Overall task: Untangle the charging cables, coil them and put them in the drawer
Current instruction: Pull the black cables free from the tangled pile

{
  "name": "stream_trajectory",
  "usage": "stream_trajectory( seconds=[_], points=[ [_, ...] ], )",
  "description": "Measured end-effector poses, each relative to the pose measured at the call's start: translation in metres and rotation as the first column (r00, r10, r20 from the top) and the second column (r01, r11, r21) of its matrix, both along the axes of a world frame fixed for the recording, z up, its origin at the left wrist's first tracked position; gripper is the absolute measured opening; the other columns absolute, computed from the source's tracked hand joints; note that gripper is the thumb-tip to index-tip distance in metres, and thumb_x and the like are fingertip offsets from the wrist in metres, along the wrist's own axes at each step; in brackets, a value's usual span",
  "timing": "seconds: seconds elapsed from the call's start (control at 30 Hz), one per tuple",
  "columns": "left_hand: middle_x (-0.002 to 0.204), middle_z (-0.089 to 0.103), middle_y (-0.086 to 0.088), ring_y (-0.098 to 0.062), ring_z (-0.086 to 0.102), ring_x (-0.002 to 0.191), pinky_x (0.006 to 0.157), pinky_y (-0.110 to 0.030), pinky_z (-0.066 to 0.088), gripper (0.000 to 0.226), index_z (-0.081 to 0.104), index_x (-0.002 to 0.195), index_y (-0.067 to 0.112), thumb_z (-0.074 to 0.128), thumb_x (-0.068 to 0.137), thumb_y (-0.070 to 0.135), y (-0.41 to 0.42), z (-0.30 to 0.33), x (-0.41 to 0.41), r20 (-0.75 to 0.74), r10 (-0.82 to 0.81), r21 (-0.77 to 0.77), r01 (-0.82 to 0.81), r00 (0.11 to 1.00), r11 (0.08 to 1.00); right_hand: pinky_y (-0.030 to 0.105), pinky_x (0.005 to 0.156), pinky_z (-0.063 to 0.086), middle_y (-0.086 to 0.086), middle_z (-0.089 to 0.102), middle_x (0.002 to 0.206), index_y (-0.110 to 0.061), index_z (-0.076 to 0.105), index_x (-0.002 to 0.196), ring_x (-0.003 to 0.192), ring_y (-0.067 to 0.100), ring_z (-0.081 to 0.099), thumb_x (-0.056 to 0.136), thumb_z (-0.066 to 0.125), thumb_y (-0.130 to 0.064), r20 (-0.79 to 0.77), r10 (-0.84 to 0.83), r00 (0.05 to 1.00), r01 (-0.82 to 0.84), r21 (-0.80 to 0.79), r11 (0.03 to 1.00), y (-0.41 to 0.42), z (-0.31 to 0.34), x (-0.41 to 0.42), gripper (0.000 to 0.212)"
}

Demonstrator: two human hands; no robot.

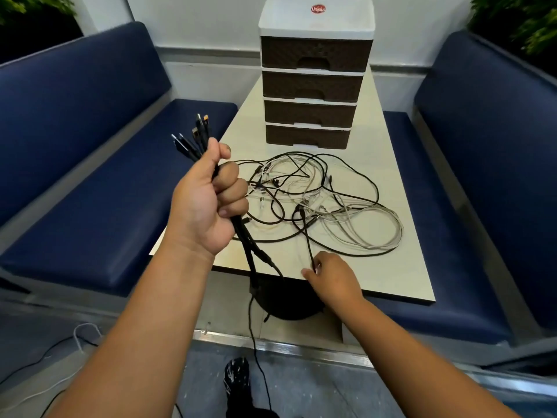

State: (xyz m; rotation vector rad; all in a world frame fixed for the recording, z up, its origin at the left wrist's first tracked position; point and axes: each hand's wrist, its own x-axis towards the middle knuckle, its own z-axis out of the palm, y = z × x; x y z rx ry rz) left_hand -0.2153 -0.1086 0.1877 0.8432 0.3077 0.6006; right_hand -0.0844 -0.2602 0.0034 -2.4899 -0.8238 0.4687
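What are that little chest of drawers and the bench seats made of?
Drawer unit: looks like moulded plastic, its brown fronts stamped with a woven, rattan-like pattern in a whitish translucent frame. Bench seats: seemingly padded vinyl or faux leather, smooth navy with a soft sheen; real leather can't be ruled out.

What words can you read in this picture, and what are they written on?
"Uniplus": white letters on a red round sticker on the white top of the drawer unit.
No other words show; the cables, the table and the seats carry no writing that I can see.
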Motion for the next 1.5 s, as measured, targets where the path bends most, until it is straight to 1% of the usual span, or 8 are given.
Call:
stream_trajectory(
  seconds=[0.4,0.5,0.6,0.7,0.87,1.1,1.3,1.5],
  points=[
    [0.052,0.014,0.010,-0.001,0.016,0.037,0.032,-0.014,0.012,0.031,0.048,0.078,0.023,0.037,0.103,0.038,-0.004,-0.004,-0.001,-0.039,-0.050,0.008,0.050,0.998,0.999,0.020,0.070,0.041,-0.010,0.049,0.085,-0.034,0.050,0.075,0.070,0.003,0.047,0.090,0.062,-0.027,-0.175,0.328,0.929,-0.332,0.002,0.943,-0.047,-0.048,-0.057,0.021],
    [0.057,0.008,0.008,-0.001,0.015,0.037,0.034,-0.014,0.010,0.031,0.048,0.077,0.023,0.038,0.102,0.036,-0.011,-0.005,0.001,-0.094,-0.094,0.029,0.097,0.991,0.995,0.021,0.097,0.043,-0.002,0.055,0.118,-0.027,0.061,0.120,0.106,0.011,0.055,0.088,0.052,-0.009,-0.190,0.359,0.914,-0.376,-0.057,0.925,-0.043,-0.038,-0.052,0.038],
    [0.056,0.008,0.008,-0.002,0.011,0.037,0.034,-0.013,0.008,0.031,0.048,0.075,0.023,0.039,0.101,0.038,-0.018,-0.010,0.007,-0.090,-0.142,-0.012,0.142,0.986,0.990,0.026,0.108,0.041,-0.006,0.057,0.131,-0.026,0.054,0.132,0.123,0.008,0.052,0.077,0.046,-0.009,-0.352,0.324,0.878,-0.174,0.395,0.902,-0.030,0.018,-0.056,0.058],
    [0.050,0.011,0.008,-0.006,0.005,0.042,0.034,-0.014,0.006,0.035,0.041,0.067,0.023,0.041,0.097,0.042,-0.022,-0.011,0.014,-0.024,-0.186,-0.104,0.183,0.982,0.978,0.021,0.093,0.047,-0.009,0.068,0.114,-0.017,0.058,0.123,0.111,0.006,0.061,0.074,0.048,-0.013,-0.562,0.520,0.644,0.010,0.685,0.728,-0.016,0.072,-0.062,0.050],
    [0.045,0.022,0.009,-0.005,0.010,0.039,0.030,-0.014,0.015,0.045,0.032,0.056,0.022,0.037,0.099,0.033,-0.001,-0.007,0.019,0.117,-0.153,-0.179,0.172,0.981,0.969,0.022,0.050,0.033,-0.007,0.042,0.052,-0.021,0.053,0.071,0.047,0.009,0.038,0.082,0.054,-0.060,-0.603,0.494,0.626,0.042,0.659,0.751,0.006,0.075,-0.087,0.040],
    [0.071,0.047,0.009,-0.004,0.040,0.055,0.047,-0.015,0.038,0.037,0.046,0.072,0.023,0.039,0.101,0.045,0.040,-0.014,0.026,0.114,0.008,-0.119,0.005,0.994,0.993,0.029,0.056,0.032,-0.008,0.036,0.053,-0.023,0.038,0.063,0.049,0.010,0.035,0.090,0.053,-0.054,-0.686,0.546,0.481,0.002,0.623,0.782,0.031,0.064,-0.069,0.044],
    [0.050,0.026,0.008,-0.003,0.023,0.037,0.032,-0.012,0.017,0.036,0.051,0.076,0.023,0.037,0.101,0.045,0.095,-0.026,0.037,0.174,0.032,-0.235,0.010,0.984,0.972,0.033,0.099,0.041,-0.006,0.069,0.084,-0.022,0.066,0.073,0.103,0.018,0.064,0.089,0.015,-0.078,-0.727,0.421,0.543,-0.257,0.333,0.907,0.062,0.049,-0.034,0.077],
    [0.044,0.022,0.007,-0.005,0.020,0.031,0.029,-0.014,0.013,0.041,0.044,0.062,0.022,0.042,0.098,0.041,0.141,-0.046,0.060,0.079,-0.007,-0.369,0.035,0.997,0.929,0.032,0.074,0.054,-0.001,0.072,0.093,-0.016,0.069,0.093,0.072,0.016,0.066,0.101,0.040,-0.046,-0.551,0.072,0.832,0.110,0.290,0.951,0.120,0.048,0.009,0.042]
  ],
)
